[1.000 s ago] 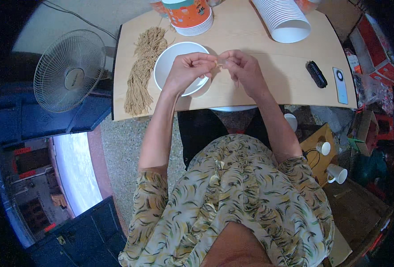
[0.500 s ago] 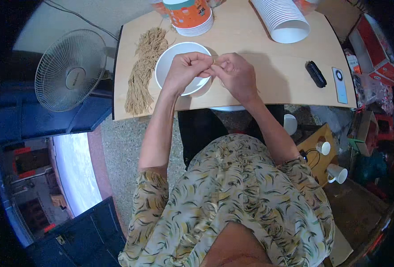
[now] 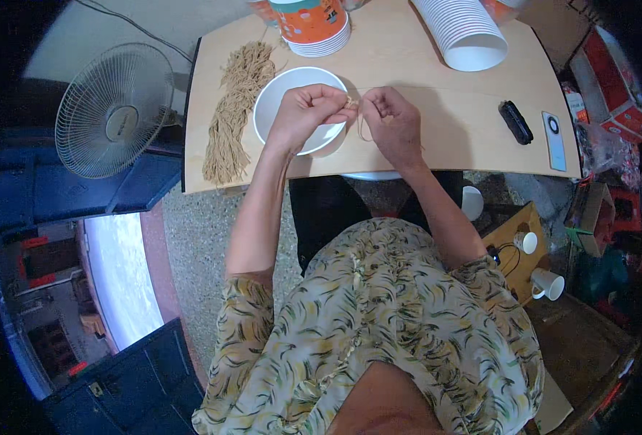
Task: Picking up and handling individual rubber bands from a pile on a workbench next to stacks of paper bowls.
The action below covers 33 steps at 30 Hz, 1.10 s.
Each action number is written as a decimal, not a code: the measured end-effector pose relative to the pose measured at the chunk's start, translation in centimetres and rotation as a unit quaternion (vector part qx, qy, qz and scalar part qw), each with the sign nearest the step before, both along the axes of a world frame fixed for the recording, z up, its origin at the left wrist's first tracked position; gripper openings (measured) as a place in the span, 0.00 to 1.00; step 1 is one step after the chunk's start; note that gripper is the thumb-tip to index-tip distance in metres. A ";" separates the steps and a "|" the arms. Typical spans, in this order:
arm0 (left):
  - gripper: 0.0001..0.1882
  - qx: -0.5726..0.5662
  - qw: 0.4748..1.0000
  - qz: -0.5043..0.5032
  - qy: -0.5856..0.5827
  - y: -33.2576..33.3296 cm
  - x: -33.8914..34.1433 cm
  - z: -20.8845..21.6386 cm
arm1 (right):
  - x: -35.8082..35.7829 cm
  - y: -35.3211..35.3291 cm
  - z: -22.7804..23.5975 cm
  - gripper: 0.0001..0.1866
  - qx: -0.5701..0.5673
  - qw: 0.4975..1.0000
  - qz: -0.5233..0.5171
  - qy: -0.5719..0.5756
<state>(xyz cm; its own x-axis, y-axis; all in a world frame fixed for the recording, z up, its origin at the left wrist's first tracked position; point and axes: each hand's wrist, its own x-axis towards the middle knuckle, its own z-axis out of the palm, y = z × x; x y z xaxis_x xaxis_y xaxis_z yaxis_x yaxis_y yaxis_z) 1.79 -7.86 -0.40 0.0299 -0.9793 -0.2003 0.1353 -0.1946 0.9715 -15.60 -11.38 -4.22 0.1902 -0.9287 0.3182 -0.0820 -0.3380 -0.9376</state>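
Note:
My left hand (image 3: pixel 310 114) is held over the right side of a white bowl (image 3: pixel 269 101), with thumb and fingers pinched on a small knotted bit of beige cord (image 3: pixel 352 104). Just right of it, my right hand (image 3: pixel 395 123) is closed, thumb against index finger, on a thin strand of the same cord. A loop of that strand hangs below the fingers. The bowl's inside is partly hidden by my left hand. To the bowl's left lies a long bundle of beige cords (image 3: pixel 238 116), loose ends toward me.
Behind the bowl stands a stack of orange and white paper tubs (image 3: pixel 314 29). A stack of white cups (image 3: pixel 466 40) lies on its side at the back right. A black case (image 3: pixel 515 122) and a phone (image 3: pixel 554 140) lie at the table's right. A fan (image 3: pixel 114 112) stands left.
My hands have drawn slightly apart. The knotted bit of cord at my left fingertips and the hanging loop now show more plainly.

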 end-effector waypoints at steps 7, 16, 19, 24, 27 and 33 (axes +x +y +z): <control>0.09 -0.007 1.000 0.007 -0.003 0.1 0.1 -0.1 | 0.4 -0.2 0.7 0.04 -0.111 0.993 0.019 0.031; 0.08 -0.009 1.000 0.004 0.002 0.0 0.1 -0.1 | -1.3 -0.1 0.9 0.09 0.019 0.999 -0.005 0.035; 0.09 -0.012 1.000 -0.001 -0.017 0.0 0.3 -0.3 | -1.2 0.0 1.2 0.10 -0.063 0.996 0.038 0.053; 0.08 -0.030 0.999 -0.020 -0.022 0.2 0.3 0.0 | -0.7 -0.3 1.3 0.04 -0.197 0.974 0.011 0.109; 0.08 -0.050 0.997 -0.040 -0.034 0.1 0.2 -0.1 | -0.8 -0.5 0.6 0.07 -0.148 0.986 0.020 0.079; 0.09 -0.039 0.999 -0.027 -0.016 0.1 0.3 0.0 | -1.6 -1.6 -0.4 0.07 0.107 0.975 0.183 -0.065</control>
<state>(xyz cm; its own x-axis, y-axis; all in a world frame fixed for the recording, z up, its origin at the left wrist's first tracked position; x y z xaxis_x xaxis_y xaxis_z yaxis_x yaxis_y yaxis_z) 2.09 -7.73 -0.39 -0.0188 -0.9921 -0.1238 0.0961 -0.1251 0.9875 -17.22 -12.99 -4.61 0.4934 -0.8534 0.1681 0.1311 -0.1181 -0.9843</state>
